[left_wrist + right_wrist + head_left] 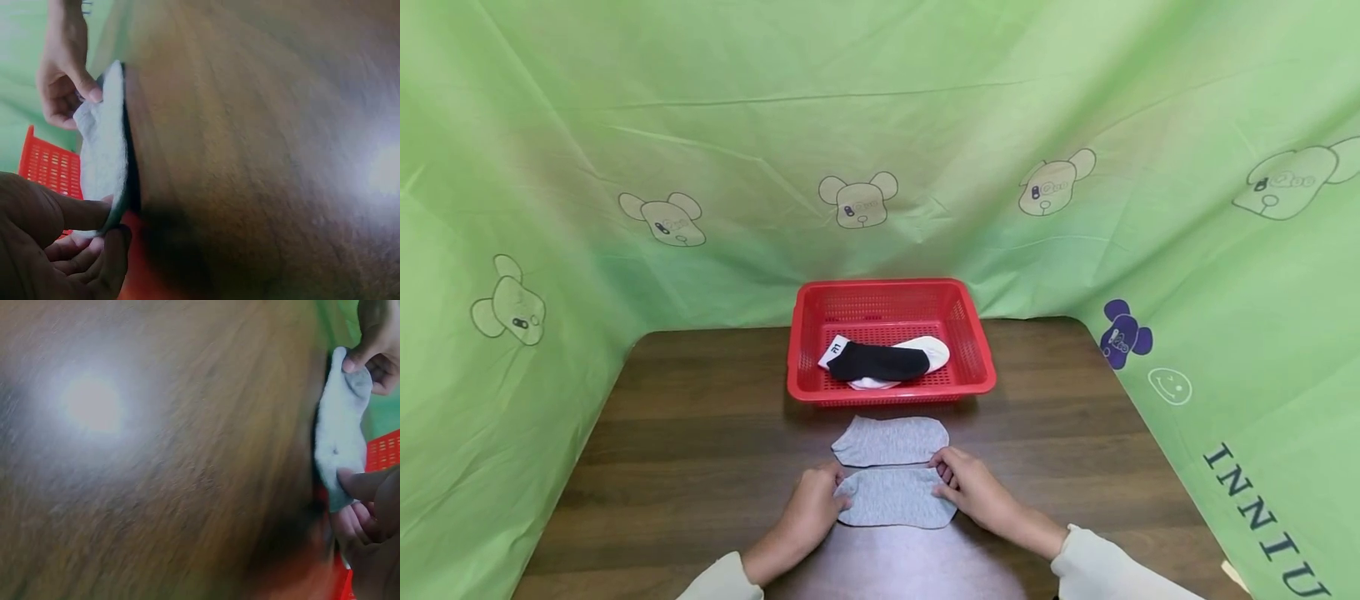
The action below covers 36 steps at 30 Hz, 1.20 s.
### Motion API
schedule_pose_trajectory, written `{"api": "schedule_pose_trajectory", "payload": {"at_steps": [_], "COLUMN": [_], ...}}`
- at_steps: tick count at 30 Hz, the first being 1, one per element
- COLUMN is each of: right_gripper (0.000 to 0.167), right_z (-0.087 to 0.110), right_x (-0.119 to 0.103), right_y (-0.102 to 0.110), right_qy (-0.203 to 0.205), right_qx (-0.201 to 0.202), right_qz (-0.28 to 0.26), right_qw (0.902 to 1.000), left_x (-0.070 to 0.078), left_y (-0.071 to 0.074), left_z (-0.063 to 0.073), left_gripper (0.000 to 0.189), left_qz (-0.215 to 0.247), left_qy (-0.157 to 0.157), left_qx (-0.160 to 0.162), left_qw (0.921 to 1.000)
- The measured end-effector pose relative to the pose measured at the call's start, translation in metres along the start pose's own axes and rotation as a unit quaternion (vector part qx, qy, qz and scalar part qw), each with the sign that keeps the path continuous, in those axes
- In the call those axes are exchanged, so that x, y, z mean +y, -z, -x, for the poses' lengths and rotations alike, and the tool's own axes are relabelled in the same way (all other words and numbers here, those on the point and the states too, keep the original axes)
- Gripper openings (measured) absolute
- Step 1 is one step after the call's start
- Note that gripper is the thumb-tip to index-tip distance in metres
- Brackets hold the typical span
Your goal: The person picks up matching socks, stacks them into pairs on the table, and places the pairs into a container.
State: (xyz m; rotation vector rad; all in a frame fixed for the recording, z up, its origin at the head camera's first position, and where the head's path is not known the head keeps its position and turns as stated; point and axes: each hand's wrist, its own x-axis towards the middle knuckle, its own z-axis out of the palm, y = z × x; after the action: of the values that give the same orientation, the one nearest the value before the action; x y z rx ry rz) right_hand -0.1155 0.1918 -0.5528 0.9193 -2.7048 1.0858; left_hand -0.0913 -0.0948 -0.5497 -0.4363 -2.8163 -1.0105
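Note:
Between both hands is a light grey ankle sock (895, 497), held flat and level near the table. My left hand (808, 507) pinches its left end between thumb and fingers, as the left wrist view shows close up. At the other end, my right hand (973, 487) pinches the sock with the thumb on top and fingers beneath. A second grey ankle sock (891, 440) lies flat on the table just beyond the held one, its long side parallel to it. In the right wrist view the held sock (340, 431) is stretched between the two thumbs.
Behind the socks stands a red perforated plastic basket (891, 392). Inside it a black sock (880, 362) with a white cuff lies over a white sock (934, 350). Green printed curtains (865, 100) enclose the brown wooden table (700, 417) on the back and sides.

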Motion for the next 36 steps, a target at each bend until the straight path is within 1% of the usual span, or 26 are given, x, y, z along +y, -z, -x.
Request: {"api": "schedule_pose_trajectory", "payload": {"at_steps": [2,4,6,10,12,14,15,17,18,19,21,22,24,25,27,28,29,31,33,36], "right_gripper": [0.035,0.036,0.037,0.041,0.043,0.046,0.046,0.044,0.043,0.04,0.036,0.035,0.035,0.037,0.041,0.043,0.045,0.048,0.049,0.041], "right_z": [0.001,0.002,0.003,0.005,0.005,0.005,0.004,0.003,0.003,0.002,0.002,0.002,0.004,0.005,0.008,0.01,0.011,0.013,0.016,0.017], "right_x": [0.002,0.005,0.007,0.009,0.01,0.01,0.01,0.01,0.01,0.01,0.01,0.01,0.011,0.012,0.013,0.014,0.015,0.017,0.019,0.023], "right_y": [-0.003,-0.005,-0.006,-0.007,-0.007,-0.006,-0.005,-0.001,0.001,0.004,0.01,0.012,0.017,0.019,0.021,0.022,0.022,0.022,0.021,0.02], "right_qy": [0.024,0.039,0.05,0.065,0.07,0.079,0.085,0.11,0.13,0.149,0.194,0.218,0.258,0.274,0.299,0.307,0.311,0.316,0.319,0.329], "right_qx": [0.007,0.011,0.014,0.025,0.031,0.037,0.038,0.036,0.032,0.024,0.004,-0.01,-0.039,-0.054,-0.08,-0.092,-0.103,-0.12,-0.129,-0.125], "right_qz": [0.02,0.035,0.05,0.092,0.118,0.144,0.154,0.169,0.172,0.172,0.171,0.172,0.18,0.188,0.204,0.211,0.216,0.226,0.228,0.225], "right_qw": [0.9995,0.9985,0.9974,0.9933,0.99,0.9857,0.9836,0.9787,0.976,0.9734,0.966,0.9606,0.9484,0.9419,0.9289,0.9236,0.9196,0.9137,0.9107,0.9084], "left_x": [-0.001,-0.001,-0.001,-0.001,-0.001,-0.001,-0.001,-0.001,-0.001,-0.002,-0.006,-0.008,-0.012,-0.014,-0.018,-0.02,-0.022,-0.026,-0.028,-0.03], "left_y": [-0.002,-0.003,-0.004,-0.004,-0.003,-0.002,-0.002,0.0,0.001,0.001,0.004,0.005,0.008,0.009,0.011,0.012,0.013,0.014,0.015,0.015], "left_z": [0.001,0.002,0.002,0.001,0.001,0.002,0.002,0.003,0.003,0.003,0.001,0.0,-0.001,-0.001,0.0,0.001,0.002,0.005,0.007,0.01], "left_gripper": [0.037,0.036,0.035,0.037,0.038,0.039,0.039,0.039,0.038,0.037,0.032,0.028,0.026,0.028,0.034,0.038,0.04,0.043,0.046,0.047], "left_qz": [-0.02,-0.037,-0.05,-0.072,-0.092,-0.119,-0.134,-0.163,-0.174,-0.183,-0.186,-0.185,-0.181,-0.179,-0.182,-0.188,-0.196,-0.209,-0.22,-0.226], "left_qy": [-0.015,-0.027,-0.033,-0.027,-0.02,-0.018,-0.022,-0.046,-0.067,-0.093,-0.161,-0.199,-0.272,-0.303,-0.352,-0.368,-0.378,-0.388,-0.389,-0.386], "left_qx": [0.002,0.001,-0.002,-0.011,-0.014,-0.012,-0.008,0.009,0.02,0.033,0.053,0.055,0.046,0.034,0.001,-0.016,-0.033,-0.064,-0.087,-0.108], "left_qw": [0.9997,0.9989,0.9982,0.997,0.9955,0.9927,0.9907,0.9855,0.9822,0.9781,0.9677,0.9607,0.944,0.9353,0.9183,0.9104,0.9043,0.8954,0.89,0.888]}}
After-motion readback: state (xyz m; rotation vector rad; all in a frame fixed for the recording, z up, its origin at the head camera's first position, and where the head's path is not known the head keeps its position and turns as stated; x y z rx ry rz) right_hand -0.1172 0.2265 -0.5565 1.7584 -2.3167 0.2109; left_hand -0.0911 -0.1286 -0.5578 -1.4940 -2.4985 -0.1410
